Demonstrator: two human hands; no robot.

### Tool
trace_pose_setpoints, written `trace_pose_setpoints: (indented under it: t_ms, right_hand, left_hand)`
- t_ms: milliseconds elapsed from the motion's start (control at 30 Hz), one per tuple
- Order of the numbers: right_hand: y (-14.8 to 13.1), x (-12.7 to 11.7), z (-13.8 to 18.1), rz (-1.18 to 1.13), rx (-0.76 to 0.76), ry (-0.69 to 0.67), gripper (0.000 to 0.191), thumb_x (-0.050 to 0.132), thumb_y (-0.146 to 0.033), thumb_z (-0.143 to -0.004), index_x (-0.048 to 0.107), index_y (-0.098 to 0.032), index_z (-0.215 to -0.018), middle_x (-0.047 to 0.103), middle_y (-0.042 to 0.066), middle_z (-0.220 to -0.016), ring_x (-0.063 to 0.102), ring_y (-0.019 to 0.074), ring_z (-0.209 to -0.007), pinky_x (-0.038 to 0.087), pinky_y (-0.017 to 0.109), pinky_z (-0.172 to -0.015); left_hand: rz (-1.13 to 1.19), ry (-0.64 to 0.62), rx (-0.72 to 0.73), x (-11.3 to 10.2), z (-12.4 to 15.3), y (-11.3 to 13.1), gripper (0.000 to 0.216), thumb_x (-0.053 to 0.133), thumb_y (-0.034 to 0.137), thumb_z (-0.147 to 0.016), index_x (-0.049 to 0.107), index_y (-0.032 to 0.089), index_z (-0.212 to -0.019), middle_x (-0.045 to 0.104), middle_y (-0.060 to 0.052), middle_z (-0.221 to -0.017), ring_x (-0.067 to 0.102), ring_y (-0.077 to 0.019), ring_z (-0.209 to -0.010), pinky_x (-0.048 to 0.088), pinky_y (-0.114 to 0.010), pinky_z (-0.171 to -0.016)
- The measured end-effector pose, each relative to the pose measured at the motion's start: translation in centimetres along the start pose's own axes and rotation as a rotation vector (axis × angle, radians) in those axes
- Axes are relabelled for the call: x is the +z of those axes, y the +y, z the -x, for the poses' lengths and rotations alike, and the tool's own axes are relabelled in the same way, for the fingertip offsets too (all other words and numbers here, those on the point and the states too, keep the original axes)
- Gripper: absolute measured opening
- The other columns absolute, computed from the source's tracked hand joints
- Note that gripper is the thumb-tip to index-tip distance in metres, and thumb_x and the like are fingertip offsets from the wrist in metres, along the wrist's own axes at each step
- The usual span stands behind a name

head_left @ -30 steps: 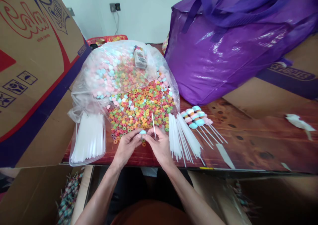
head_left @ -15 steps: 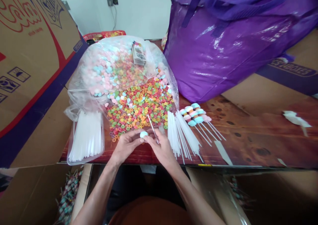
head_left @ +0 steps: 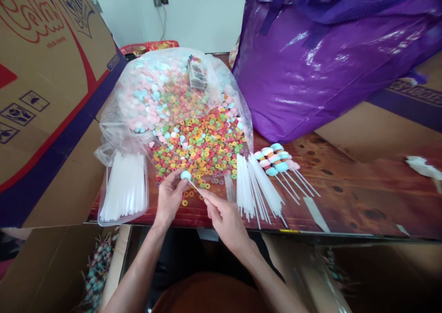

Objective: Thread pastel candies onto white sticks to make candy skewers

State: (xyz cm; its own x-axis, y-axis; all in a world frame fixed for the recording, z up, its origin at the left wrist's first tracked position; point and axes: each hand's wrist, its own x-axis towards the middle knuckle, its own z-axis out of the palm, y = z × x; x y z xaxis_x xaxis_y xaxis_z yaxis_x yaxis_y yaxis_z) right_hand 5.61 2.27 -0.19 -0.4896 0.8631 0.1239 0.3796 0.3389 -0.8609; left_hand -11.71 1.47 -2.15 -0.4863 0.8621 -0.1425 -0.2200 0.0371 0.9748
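Between the thumb and fingers of my left hand (head_left: 170,195) is a pale blue and white marshmallow (head_left: 185,175). My right hand (head_left: 226,216) pinches a thin white stick (head_left: 196,187), which slants up to the left. Its tip meets the marshmallow; whether it has gone in I cannot tell. Just beyond my hands lies a spread of colourful ring candies (head_left: 203,152), with a few loose rings close by my left fingers. To the right of them, a bunch of white sticks (head_left: 257,188) lies beside several finished-looking marshmallow skewers (head_left: 276,159).
A clear tub of white sticks (head_left: 124,188) stands at the left, near the table's front edge. Behind the rings is a clear plastic bag (head_left: 138,92) of marshmallows and rings. A big printed carton (head_left: 62,119) flanks the left side, and a large purple bag (head_left: 321,73) the right.
My hands have drawn apart, the left holding the marshmallow further left and higher. The stick has swung from pointing upward, clear of the marshmallow, to meeting it.
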Motion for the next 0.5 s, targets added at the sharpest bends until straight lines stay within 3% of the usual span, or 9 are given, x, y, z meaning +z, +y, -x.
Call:
trace_pose_setpoints:
  t_ms: [133, 333, 500]
  right_hand:
    - [0.0, 0.2, -0.3, 0.030, -0.034, 0.017, 0.042, 0.043, -0.014, -0.096, 0.068, -0.018, -0.130, 0.077, 0.007, -0.111, 0.075, 0.0190, -0.090, 0.058, 0.028, -0.084]
    - [-0.6, 1.2, -0.4, 0.107, -0.019, 0.019, 0.041, 0.046, -0.013, -0.092, 0.071, -0.014, -0.125, 0.079, 0.010, -0.105, 0.077, 0.0236, -0.088, 0.060, 0.032, -0.084]
    - [-1.4, 2.8, -0.2, 0.059, -0.014, 0.085, 0.040, 0.044, -0.012, -0.091, 0.073, -0.010, -0.119, 0.079, 0.013, -0.103, 0.077, 0.0245, -0.088, 0.059, 0.031, -0.083]
  left_hand:
    - [-0.166, -0.024, 0.097, -0.4, 0.3, -0.4, 0.037, 0.072, 0.033, -0.079, 0.072, 0.018, -0.112, 0.074, -0.008, -0.105, 0.071, -0.0211, -0.092, 0.058, -0.036, -0.085]
    - [-0.599, 0.026, 0.350, -1.2, 1.3, 0.0, 0.026, 0.064, 0.028, -0.087, 0.075, 0.022, -0.110, 0.073, -0.006, -0.096, 0.068, -0.0201, -0.091, 0.055, -0.033, -0.085]
    - [-0.678, 0.054, 0.428, -1.5, 2.5, 0.2, 0.026, 0.060, 0.027, -0.092, 0.074, 0.023, -0.113, 0.071, -0.006, -0.102, 0.068, -0.0164, -0.084, 0.056, -0.027, -0.073]
